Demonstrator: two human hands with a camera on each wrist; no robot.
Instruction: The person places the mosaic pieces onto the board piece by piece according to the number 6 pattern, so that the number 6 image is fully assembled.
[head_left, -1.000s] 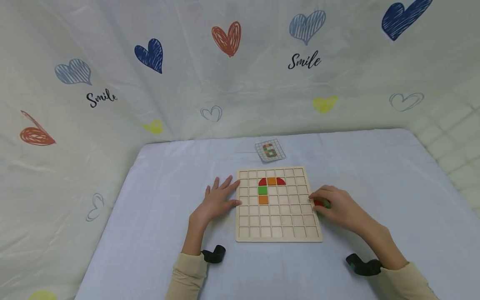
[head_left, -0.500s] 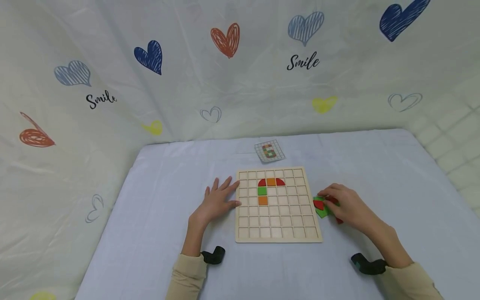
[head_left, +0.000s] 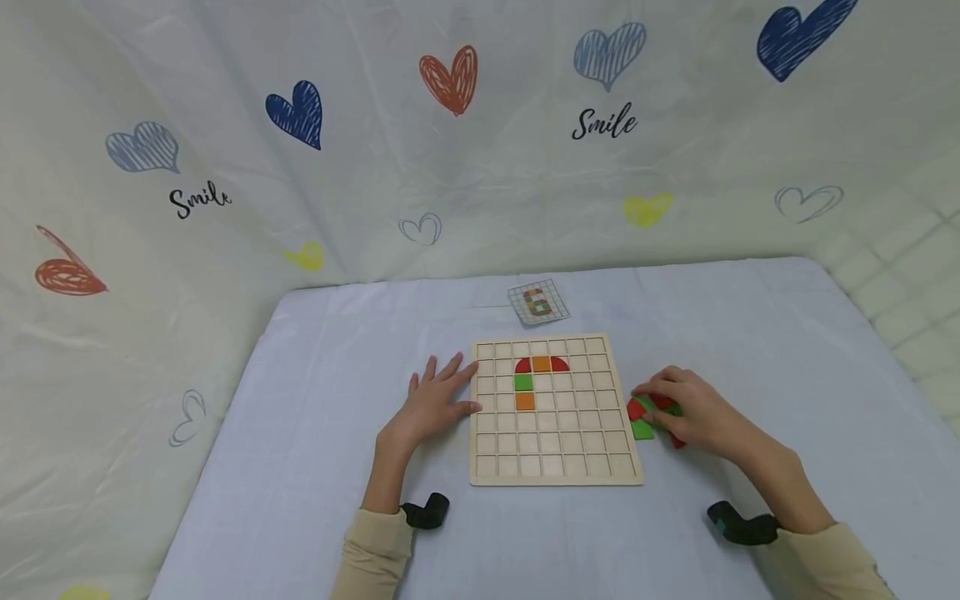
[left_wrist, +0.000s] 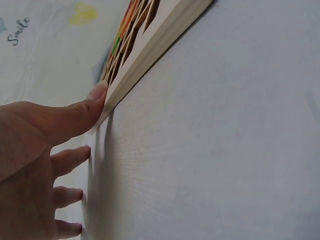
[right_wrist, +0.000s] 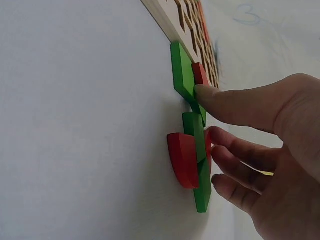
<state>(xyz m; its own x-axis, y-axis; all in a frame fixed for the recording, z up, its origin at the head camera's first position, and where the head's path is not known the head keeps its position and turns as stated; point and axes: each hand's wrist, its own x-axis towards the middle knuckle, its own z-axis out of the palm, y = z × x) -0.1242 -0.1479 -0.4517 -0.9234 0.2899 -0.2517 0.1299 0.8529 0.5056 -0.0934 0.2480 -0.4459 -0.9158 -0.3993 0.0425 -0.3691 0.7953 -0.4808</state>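
Observation:
A wooden grid board lies on the table. In its cells sit two red quarter-round tiles, two orange square tiles and a green square tile. My left hand lies with fingers spread at the board's left edge; its thumb touches the rim. Beside the right edge is a loose pile of red and green tiles. Over it, my right hand appears to pinch a green tile between thumb and forefinger, the forefinger mostly hidden in the right wrist view. A green tile leans near the board, and a red quarter-round tile lies lower in the pile.
Behind the board lies a small card printed with a grid and a coloured figure like a 6. A white cloth covers the table. A curtain with hearts and writing hangs behind it.
My right hand first moved right, away from the board's edge, uncovering the red and green tiles. Since then its fingers have shifted slightly over the pile. My left hand stays put.

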